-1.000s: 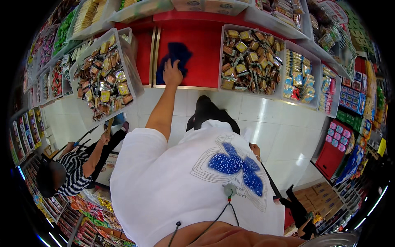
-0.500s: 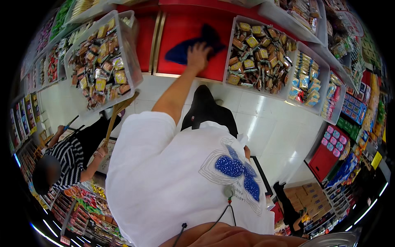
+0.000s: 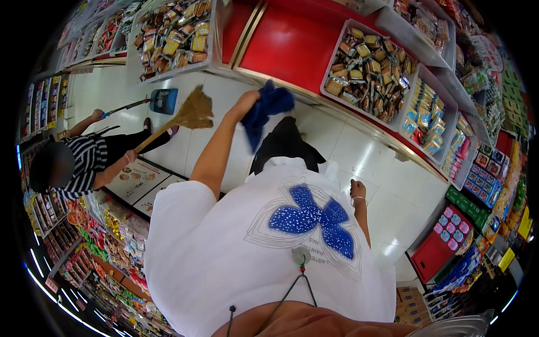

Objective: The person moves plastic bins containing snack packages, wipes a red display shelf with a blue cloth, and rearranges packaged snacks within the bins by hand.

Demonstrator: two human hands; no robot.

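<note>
Left hand's (image 3: 247, 103) fingertips are hidden by the blue cloth (image 3: 266, 108). Right hand (image 3: 357, 189) is too small to tell its grip. White shirt (image 3: 224, 253) hides upper trousers (image 3: 286, 147). Red shelf (image 3: 297, 48) gets cut off up top; co-worker's head (image 3: 51, 164) is blurred.

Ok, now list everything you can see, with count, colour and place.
Cloth: one, blue, in the left hand
Shelf top: one, red, upper centre
Large packet bins: two, clear, left and right of the bare red area
Co-worker: one, striped top, left
Broom: one, tan, held by the co-worker
Dustpan: one, blue, left of the broom head
Floor tiles: several, white, centre
Cardboard boxes: several, brown, lower right
Other bins and shelf goods: many, mixed colours, around the edges
Shirt: one, white, lower centre
Hands: two, bare, left at the cloth, right hand beside the torso
</note>
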